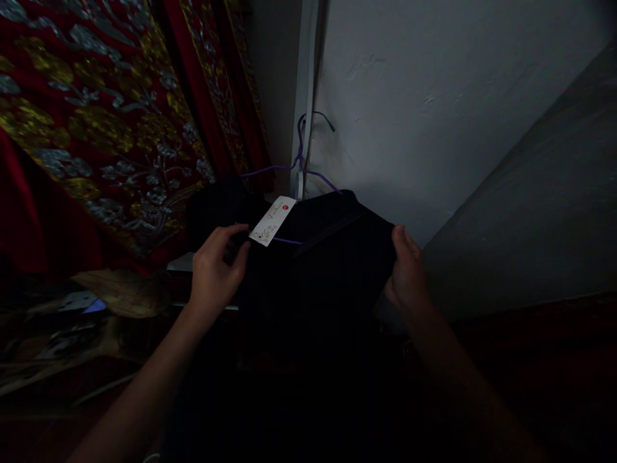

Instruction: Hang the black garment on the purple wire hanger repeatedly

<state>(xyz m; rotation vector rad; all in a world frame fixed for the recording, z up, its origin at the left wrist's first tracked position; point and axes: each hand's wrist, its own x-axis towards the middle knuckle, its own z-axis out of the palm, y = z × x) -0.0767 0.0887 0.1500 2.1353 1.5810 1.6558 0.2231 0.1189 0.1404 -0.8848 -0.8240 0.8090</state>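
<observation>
A very dark garment point(328, 289), its kind hard to make out in the dim light, hangs from a purple wire hanger point(299, 154). A white paper tag point(272, 222) with printed script and a red dot lies over its neck opening. At the tag's lower left corner, the thumb and forefinger of my left hand point(216, 263) close in a loose pinch on it. My right hand point(409, 270) grips the garment's right shoulder edge, thumb on top and fingers partly hidden behind the cloth. Darkness hides the garment's lower part.
The hanger's hook rests at a pale vertical edge point(306, 83) beside a light wall point(385, 103). Red cloth with gold and silver embroidery point(110, 109) hangs at the left. Below it lie cluttered items point(91, 315), dim and hard to distinguish.
</observation>
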